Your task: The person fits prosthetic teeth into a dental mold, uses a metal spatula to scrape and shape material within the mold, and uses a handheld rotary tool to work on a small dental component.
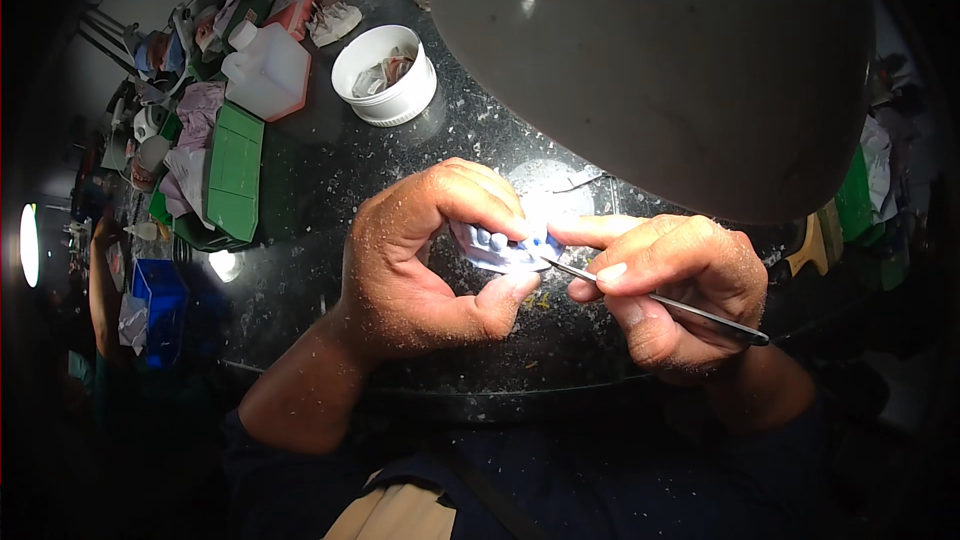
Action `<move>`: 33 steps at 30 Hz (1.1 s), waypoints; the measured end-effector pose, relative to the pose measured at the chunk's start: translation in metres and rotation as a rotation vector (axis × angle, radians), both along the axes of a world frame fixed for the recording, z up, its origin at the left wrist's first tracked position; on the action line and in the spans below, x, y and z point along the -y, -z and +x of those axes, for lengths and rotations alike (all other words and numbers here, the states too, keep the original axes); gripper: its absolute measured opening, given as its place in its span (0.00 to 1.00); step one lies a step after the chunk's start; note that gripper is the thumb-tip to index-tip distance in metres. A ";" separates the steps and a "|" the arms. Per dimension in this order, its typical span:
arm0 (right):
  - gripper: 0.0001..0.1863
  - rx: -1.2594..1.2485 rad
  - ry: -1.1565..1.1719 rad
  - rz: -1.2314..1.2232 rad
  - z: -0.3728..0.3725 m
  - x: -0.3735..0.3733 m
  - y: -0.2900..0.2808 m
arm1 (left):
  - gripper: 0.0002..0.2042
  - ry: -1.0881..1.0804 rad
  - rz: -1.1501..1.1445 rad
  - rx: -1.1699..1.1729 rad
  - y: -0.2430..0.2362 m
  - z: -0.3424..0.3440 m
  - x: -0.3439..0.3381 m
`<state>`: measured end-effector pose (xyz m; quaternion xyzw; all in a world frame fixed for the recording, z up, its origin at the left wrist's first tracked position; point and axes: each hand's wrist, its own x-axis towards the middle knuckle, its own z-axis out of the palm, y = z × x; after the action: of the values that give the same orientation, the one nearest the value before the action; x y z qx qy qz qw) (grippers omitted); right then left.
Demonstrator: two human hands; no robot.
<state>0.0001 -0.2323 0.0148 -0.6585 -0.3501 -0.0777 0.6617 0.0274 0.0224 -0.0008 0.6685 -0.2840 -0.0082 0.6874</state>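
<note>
Three containers stand out toward the left of the frame as we look across: a blue bin [160, 300] at middle left, a green bin [237, 175] above it, and a pale plastic jug [265, 72] near the upper left. A round white tub [402, 107] at upper centre holds small loose pieces, set down on the dark, crumb-strewn bench [300, 265].

At the centre, we see the left hand [415, 265] curled around a bluish-white tooth-shaped model [487, 256], pinching it between thumb and fingers. The model sits lifted between the hands, brightly lit. Right of it, a slim metal tool [700, 316] slants down toward the lower right, its tip at the model's right part. The right hand [690, 280] grips this tool much like a pen, its index finger reaching to the model's edge.

We judge the work to be midway: tooth forms already stand out on the model's left part, and the dusted skin of both hands suggests a good deal of material has come off. The right part, where the tip rests, appears unfinished, though glare and fingers hide much of it, so we cannot tell how much remains. A large grey shade [660, 70] fills the upper right.
</note>
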 end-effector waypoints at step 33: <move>0.14 0.091 0.107 -0.134 -0.003 0.003 0.001 | 0.17 -0.130 0.351 0.459 -0.015 0.009 0.001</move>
<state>-0.0033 -0.2352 0.0136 -0.7148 -0.3484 -0.1192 0.5945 0.0369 0.0210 0.0140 0.7784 -0.3828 0.1382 0.4781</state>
